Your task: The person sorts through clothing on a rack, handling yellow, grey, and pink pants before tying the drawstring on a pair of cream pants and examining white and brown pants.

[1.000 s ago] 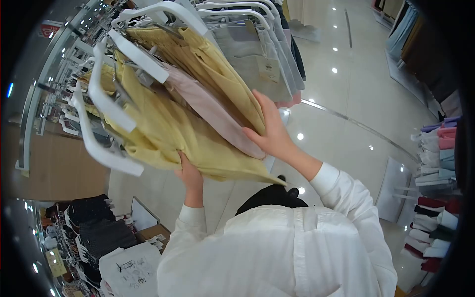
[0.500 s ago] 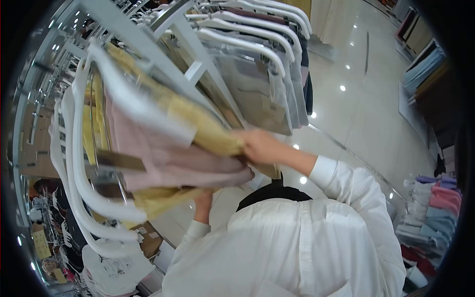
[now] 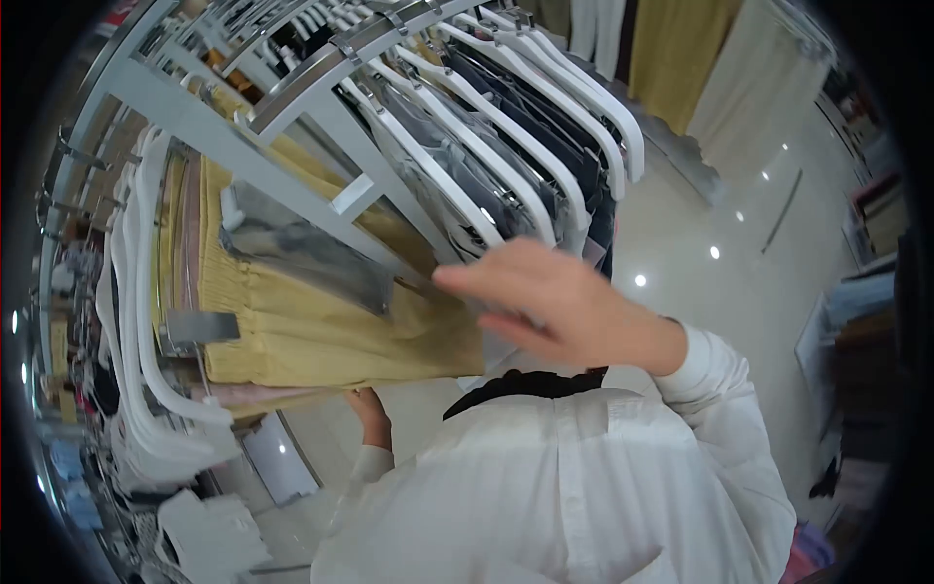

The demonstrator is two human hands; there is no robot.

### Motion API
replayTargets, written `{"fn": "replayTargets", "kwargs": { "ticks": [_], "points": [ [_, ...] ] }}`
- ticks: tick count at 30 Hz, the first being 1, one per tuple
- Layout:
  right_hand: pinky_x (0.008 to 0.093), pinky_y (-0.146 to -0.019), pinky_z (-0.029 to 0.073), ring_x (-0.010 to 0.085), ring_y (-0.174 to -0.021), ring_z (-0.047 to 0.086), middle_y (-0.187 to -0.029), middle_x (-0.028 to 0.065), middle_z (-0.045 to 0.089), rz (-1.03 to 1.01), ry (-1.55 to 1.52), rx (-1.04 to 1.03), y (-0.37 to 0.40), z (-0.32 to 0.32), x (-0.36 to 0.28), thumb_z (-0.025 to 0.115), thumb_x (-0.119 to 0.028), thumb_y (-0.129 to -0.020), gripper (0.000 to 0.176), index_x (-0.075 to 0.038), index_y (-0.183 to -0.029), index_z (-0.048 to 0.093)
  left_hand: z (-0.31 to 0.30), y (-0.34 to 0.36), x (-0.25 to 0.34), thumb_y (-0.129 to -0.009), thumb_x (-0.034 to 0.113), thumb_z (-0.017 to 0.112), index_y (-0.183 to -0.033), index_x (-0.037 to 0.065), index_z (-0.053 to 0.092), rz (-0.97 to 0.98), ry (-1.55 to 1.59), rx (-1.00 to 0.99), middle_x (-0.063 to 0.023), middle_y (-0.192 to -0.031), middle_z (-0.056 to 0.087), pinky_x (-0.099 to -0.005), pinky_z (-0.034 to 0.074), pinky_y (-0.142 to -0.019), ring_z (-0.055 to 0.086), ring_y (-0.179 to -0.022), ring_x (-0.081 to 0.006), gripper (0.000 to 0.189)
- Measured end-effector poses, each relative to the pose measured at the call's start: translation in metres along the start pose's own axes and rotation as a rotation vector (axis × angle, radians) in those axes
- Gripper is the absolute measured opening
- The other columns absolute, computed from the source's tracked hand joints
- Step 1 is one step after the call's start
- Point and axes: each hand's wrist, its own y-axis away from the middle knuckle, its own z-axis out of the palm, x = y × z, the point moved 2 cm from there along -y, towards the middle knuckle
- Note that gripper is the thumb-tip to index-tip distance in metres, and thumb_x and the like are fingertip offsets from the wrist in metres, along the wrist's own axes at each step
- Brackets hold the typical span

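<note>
Near right, a blurred right hand [image 3: 579,307] is apart from the cloth, fingers loosely spread around nothing visible, so only the left hand [image 3: 373,417] is at the yellow garment [image 3: 311,336], near left, its grip hidden. Farther off, beyond a white rack frame [image 3: 238,151], grey clothes hang on white hangers [image 3: 426,166].

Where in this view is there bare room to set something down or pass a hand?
Bare floor lies between the white right sleeve, the right-hand hangers and the clothes at the far right. Crowded: those hangers, and the left-hand hangers beside the yellow garment.
</note>
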Motion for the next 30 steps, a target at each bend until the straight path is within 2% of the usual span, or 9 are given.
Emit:
{"fn": "replayTargets", "kwargs": {
  "ticks": [2,4,6,10,14,17,21,26,30],
  "points": [
    [0.0341,-0.070,0.044,0.0272,-0.082,0.052,-0.085,0.0103,0.056,-0.082,0.144,0.207,0.001,-0.044,0.010,0.058,-0.002,-0.073,0.033,-0.006,-0.106,0.056,0.012,0.044,-0.010,-0.086,0.031,0.046,-0.109,0.002,0.048,-0.527,0.083,0.288,-0.0090,-0.105,0.052,-0.0343,0.035,-0.087,0.047,-0.097,-0.0187,0.037],
    [0.0332,-0.069,0.044,0.0276,-0.080,0.053,-0.089,0.0111,0.057,-0.010,0.035,0.252,0.011,-0.078,0.034,0.054,0.000,-0.075,0.029,-0.004,-0.104,0.056,0.041,0.097,0.002,-0.085,0.033,0.045,-0.112,0.004,0.046,-1.066,0.311,0.235,-0.0086,-0.110,0.050,-0.0345,0.034,-0.087,0.046,-0.100,-0.0183,0.039],
    [0.0334,-0.069,0.044,0.0282,-0.078,0.054,-0.089,0.0116,0.058,0.060,-0.065,0.196,0.016,-0.101,0.052,0.052,-0.001,-0.078,0.028,-0.003,-0.105,0.055,0.080,0.124,0.012,-0.086,0.032,0.045,-0.110,0.005,0.048,-1.069,0.504,-0.298,-0.0068,-0.104,0.054,-0.0304,0.037,-0.083,0.050,-0.095,-0.0178,0.036],
    [0.0347,-0.069,0.044,0.0295,-0.077,0.055,-0.087,0.0116,0.058,-0.023,0.054,0.062,0.013,-0.125,0.056,0.052,-0.005,-0.079,0.025,-0.003,-0.104,0.054,0.146,0.109,0.161,-0.089,0.020,0.045,-0.095,0.003,0.056,-0.063,0.194,-0.238,-0.0017,-0.084,0.055,-0.0225,0.038,-0.070,0.050,-0.077,-0.0104,0.021],
    [0.0372,-0.068,0.044,0.0295,-0.079,0.055,-0.084,0.0124,0.059,-0.140,0.241,-0.004,-0.013,-0.123,0.064,0.053,-0.012,-0.080,0.018,-0.001,-0.094,0.054,0.160,0.079,0.275,-0.089,0.019,0.044,-0.104,0.003,0.052,0.443,0.296,0.065,-0.0042,-0.094,0.053,-0.0239,0.038,-0.076,0.049,-0.089,-0.0121,0.023],
    [0.0381,-0.065,0.044,0.0309,-0.075,0.056,-0.080,0.0138,0.059,-0.344,0.318,0.044,-0.042,-0.106,0.058,0.052,-0.015,-0.081,0.016,-0.002,-0.091,0.054,0.179,0.059,0.319,-0.087,0.019,0.048,-0.113,0.004,0.046,0.446,0.320,-0.032,-0.0056,-0.105,0.048,-0.0257,0.037,-0.080,0.046,-0.094,-0.0127,0.030],
    [0.0419,-0.066,0.046,0.0328,-0.073,0.059,-0.071,0.0141,0.061,-0.098,0.539,-0.232,-0.082,-0.062,0.081,0.055,-0.023,-0.078,0.033,-0.007,-0.106,0.052,0.204,0.022,0.326,-0.076,0.007,0.056,-0.125,0.005,0.034,0.358,0.291,-0.253,-0.0095,-0.112,0.044,-0.0277,0.037,-0.086,0.043,-0.101,-0.0171,0.054],
    [0.0411,-0.064,0.047,0.0311,-0.071,0.060,-0.069,0.0131,0.061,0.071,0.617,-0.281,-0.111,-0.047,0.093,0.057,-0.023,-0.072,0.046,-0.013,-0.114,0.045,0.221,0.023,0.329,-0.067,-0.007,0.041,-0.130,0.002,0.027,0.372,0.455,-0.328,-0.0117,-0.117,0.046,-0.0283,0.036,-0.089,0.045,-0.107,-0.0188,0.065],
    [0.0351,-0.061,0.045,0.0268,-0.064,0.059,-0.065,0.0107,0.057,0.134,0.431,-0.162,-0.114,-0.042,0.102,0.057,-0.019,-0.069,0.045,-0.013,-0.112,0.046,0.219,0.017,0.322,-0.067,-0.006,0.041,-0.135,0.000,0.014,0.375,0.628,-0.356,-0.0174,-0.136,0.026,-0.0254,0.032,-0.092,0.032,-0.122,-0.0203,0.073]
  ]
}}
